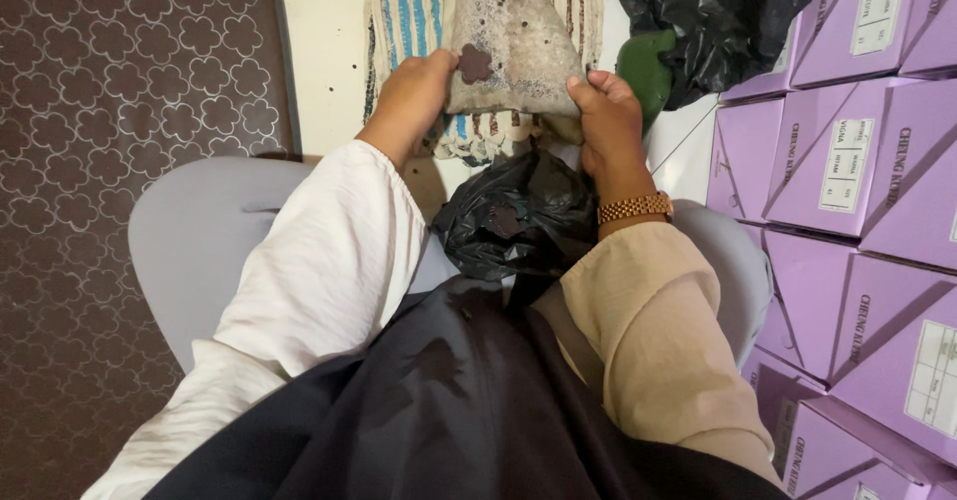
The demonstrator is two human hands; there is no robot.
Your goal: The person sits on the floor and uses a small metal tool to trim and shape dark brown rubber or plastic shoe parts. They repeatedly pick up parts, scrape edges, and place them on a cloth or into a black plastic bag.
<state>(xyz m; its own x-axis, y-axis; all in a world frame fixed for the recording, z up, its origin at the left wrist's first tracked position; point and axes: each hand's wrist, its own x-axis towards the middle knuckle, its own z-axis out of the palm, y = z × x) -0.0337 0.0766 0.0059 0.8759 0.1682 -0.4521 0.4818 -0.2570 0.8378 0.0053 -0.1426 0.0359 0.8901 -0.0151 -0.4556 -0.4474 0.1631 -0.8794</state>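
Note:
Both my hands hold a grey, stained, perforated sheet [513,36] that tapers to a point at the top. My left hand [414,96] grips its lower left corner, thumb beside a small brown flower-shaped piece [476,62] on the sheet. My right hand [608,126], with a gold watch [635,207] on the wrist, pinches the lower right corner. Below the sheet, a black plastic bag [518,216] lies between my knees, with another brown flower piece on it.
A striped blue and white rug [409,6] lies on the floor under the sheet. Purple boxes [857,161] are stacked at the right. A second black bag [713,11] and a green object [646,66] sit at the top right. A brown panel of flower cut-outs [130,111] covers the left.

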